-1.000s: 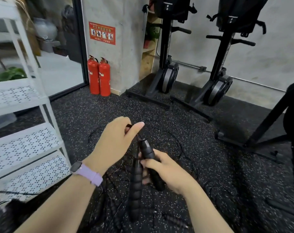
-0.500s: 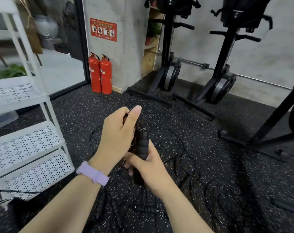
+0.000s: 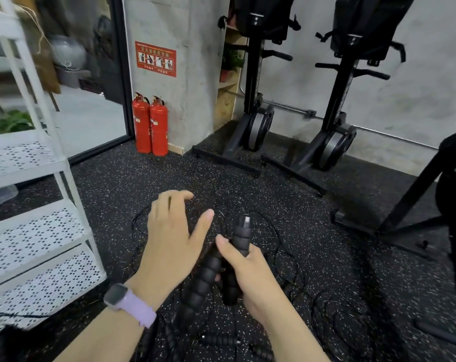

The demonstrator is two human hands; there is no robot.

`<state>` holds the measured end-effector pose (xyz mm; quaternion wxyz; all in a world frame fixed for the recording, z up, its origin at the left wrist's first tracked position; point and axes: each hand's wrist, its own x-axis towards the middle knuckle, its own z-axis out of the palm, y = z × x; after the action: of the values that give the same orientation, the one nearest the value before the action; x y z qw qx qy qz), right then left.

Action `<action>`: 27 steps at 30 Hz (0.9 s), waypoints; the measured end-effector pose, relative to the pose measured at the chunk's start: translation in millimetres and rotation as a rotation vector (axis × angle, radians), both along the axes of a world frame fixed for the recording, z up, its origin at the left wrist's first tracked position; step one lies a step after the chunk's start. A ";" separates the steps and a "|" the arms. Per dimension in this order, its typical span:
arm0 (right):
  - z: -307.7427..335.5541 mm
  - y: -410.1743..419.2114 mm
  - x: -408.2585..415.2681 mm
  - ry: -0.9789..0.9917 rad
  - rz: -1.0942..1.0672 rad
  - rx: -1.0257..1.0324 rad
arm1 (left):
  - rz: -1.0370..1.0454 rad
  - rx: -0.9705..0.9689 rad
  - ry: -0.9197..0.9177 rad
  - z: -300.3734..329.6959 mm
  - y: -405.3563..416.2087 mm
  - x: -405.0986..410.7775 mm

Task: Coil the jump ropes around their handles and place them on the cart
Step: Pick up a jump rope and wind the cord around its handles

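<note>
Right hand: grips two black ribbed handles side by side, near centre.
Left hand: fingers spread, just left of the handles.
Ropes: thin, loose on the speckled floor.
Cart: white, left.
Fire extinguishers: two, far.

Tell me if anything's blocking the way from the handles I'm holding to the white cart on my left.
Nothing visible blocks it. The right hand grips both handles; the cart stands to the left across bare floor. Only the open left hand lies between, and loose rope trails below.
</note>
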<state>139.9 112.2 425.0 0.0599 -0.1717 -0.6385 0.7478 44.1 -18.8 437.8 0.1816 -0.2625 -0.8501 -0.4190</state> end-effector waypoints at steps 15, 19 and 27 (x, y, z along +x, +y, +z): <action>8.0 5.9 1.7 -0.185 -0.006 -0.356 | -0.319 -0.142 -0.656 -8.4 10.5 23.4; 8.2 4.9 2.7 -0.193 0.014 -0.490 | -0.375 -0.309 -0.637 -12.5 13.1 32.0; 10.7 15.4 3.9 -0.104 0.104 -0.501 | -0.138 -0.160 -0.224 -0.6 2.0 23.8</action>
<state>143.8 127.5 435.7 -0.0558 -0.1863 -0.4437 0.8748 67.9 -16.8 437.2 0.0351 -0.2855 -0.8757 -0.3879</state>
